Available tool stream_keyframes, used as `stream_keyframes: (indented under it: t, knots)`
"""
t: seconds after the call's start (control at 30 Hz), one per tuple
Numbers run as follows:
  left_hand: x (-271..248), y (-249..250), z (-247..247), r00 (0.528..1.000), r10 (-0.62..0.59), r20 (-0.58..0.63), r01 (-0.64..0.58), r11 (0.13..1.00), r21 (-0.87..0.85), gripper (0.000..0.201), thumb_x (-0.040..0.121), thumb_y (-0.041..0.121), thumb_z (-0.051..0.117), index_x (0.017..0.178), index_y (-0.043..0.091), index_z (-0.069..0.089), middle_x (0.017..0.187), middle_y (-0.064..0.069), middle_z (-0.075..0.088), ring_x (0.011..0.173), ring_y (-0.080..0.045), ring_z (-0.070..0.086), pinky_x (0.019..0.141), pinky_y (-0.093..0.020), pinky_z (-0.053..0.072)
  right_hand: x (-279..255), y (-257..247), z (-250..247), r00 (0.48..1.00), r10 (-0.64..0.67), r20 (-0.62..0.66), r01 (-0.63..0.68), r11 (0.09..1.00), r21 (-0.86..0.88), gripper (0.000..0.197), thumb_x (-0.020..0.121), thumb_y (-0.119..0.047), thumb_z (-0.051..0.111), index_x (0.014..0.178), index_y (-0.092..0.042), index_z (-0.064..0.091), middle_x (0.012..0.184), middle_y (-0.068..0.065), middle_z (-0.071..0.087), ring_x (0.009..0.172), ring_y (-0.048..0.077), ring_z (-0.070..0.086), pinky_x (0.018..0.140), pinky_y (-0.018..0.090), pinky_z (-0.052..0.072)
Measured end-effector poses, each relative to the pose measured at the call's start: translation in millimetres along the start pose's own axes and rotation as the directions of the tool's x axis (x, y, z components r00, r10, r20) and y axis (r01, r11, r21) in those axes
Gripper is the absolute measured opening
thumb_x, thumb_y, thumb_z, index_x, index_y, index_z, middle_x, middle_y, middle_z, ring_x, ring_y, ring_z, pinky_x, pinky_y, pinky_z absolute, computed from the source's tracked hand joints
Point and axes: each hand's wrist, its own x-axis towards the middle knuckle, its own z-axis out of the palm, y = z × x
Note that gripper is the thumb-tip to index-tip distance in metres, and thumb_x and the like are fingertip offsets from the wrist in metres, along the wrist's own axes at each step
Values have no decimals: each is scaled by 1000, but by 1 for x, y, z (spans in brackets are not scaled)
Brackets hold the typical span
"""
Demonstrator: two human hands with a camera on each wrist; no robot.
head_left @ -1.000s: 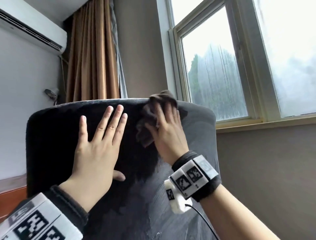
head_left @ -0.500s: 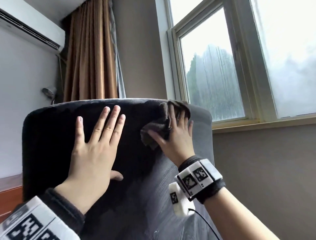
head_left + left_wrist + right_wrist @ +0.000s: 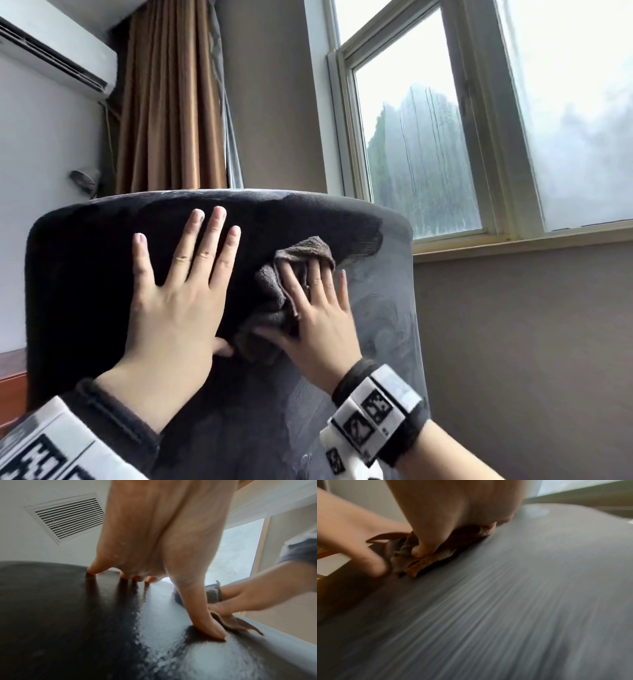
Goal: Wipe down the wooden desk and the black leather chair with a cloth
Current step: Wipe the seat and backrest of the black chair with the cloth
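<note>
The black leather chair [image 3: 85, 274] shows its backrest, dark on the left and streaked grey on the right. My left hand [image 3: 181, 301] lies flat on the backrest with its fingers spread and straight, holding nothing. Just to its right, my right hand [image 3: 318, 318] presses the brown cloth [image 3: 270, 294] against the leather, fingers straight, a fold of cloth lying over two fingertips. In the left wrist view the left hand [image 3: 163, 534] presses the chair [image 3: 51, 615] beside the cloth [image 3: 212, 595]. In the right wrist view the right hand [image 3: 453, 507] bears on the cloth [image 3: 436, 555], blurred.
A window [image 3: 428, 154] with a sill fills the upper right, above a grey wall. A brown curtain [image 3: 164, 102] hangs behind the chair, and an air conditioner [image 3: 51, 58] sits high on the left wall. A strip of wooden desk [image 3: 10, 377] shows at the lower left.
My right hand has slid the cloth from the backrest's top edge down and left, ending close beside my left thumb. My left hand has stayed flat in place.
</note>
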Motion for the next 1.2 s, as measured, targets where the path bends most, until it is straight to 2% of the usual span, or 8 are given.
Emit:
stream_keyframes:
  t: [0.17, 0.43, 0.57, 0.77, 0.87, 0.93, 1.03, 1.2]
  knots:
    - [0, -3, 0, 1000, 1, 5, -1, 1000, 13, 154, 43, 67, 77, 141, 13, -28, 152, -9, -31, 142, -24, -25, 107, -61, -10, 44, 63, -20, 893, 432, 122, -449, 860, 244, 95, 77, -68, 48, 148, -32, -3, 157, 9, 6, 145, 18, -3, 115, 49, -7]
    - [-4, 6, -7, 999, 38, 37, -37, 999, -24, 138, 64, 64, 67, 137, 14, -39, 142, -15, -47, 136, -28, -36, 109, -63, -7, -28, 23, -3, 982, 124, 142, -129, 991, 27, 96, 71, -81, 21, 149, -29, 2, 156, 9, 13, 145, 23, -1, 117, 45, -5]
    - [-6, -3, -2, 993, 94, -65, -98, 994, -54, 142, 45, 58, 81, 151, 19, -4, 158, -12, -13, 146, -25, -10, 110, -62, -2, -19, 13, -10, 979, 173, 107, -180, 982, 62, 86, 79, -67, -1, 150, -20, 6, 157, 10, 9, 145, 22, -4, 119, 38, -4]
    - [-9, -8, 6, 979, 126, -161, -141, 987, -82, 139, 35, 51, 87, 148, 14, 14, 158, -14, 8, 146, -27, 11, 109, -63, 4, -17, 22, -10, 961, 122, -249, -82, 983, 165, 49, 93, -37, 40, 123, -2, 57, 134, 21, 50, 126, 33, 48, 106, 33, 36]
    - [-9, -10, 8, 970, 131, -204, -149, 986, -80, 138, 33, 50, 87, 148, 13, 20, 157, -16, 12, 145, -29, 15, 108, -63, 6, -7, 36, -18, 944, 233, -232, -140, 922, 360, 48, 91, -27, 54, 136, -12, 41, 136, 16, 50, 124, 30, 50, 100, 24, 36]
    - [-9, -11, 8, 968, 128, -217, -146, 987, -73, 140, 31, 49, 88, 147, 13, 20, 157, -17, 12, 144, -31, 16, 107, -65, 8, 4, 45, -16, 937, 330, -118, -255, 871, 419, 67, 91, -29, 54, 147, -14, 21, 147, 13, 36, 134, 30, 37, 107, 33, 33]
    - [-12, -5, 5, 983, 118, -137, -130, 989, -76, 147, 27, 51, 89, 148, 14, 15, 157, -20, 8, 145, -33, 12, 107, -65, 10, -6, 28, -5, 982, 162, -100, -122, 937, 326, 67, 87, -34, 41, 144, -2, 26, 148, 22, 25, 141, 34, 17, 116, 37, 19]
    - [-23, 14, 10, 981, 182, 71, -185, 982, 30, 147, 53, 74, 67, 136, 15, -39, 145, -17, -43, 137, -29, -33, 110, -56, -13, -73, -12, 17, 968, -243, -63, 249, 958, 140, 64, 69, -6, 51, 132, -2, 38, 134, 21, 46, 134, 32, 27, 113, 38, 28]
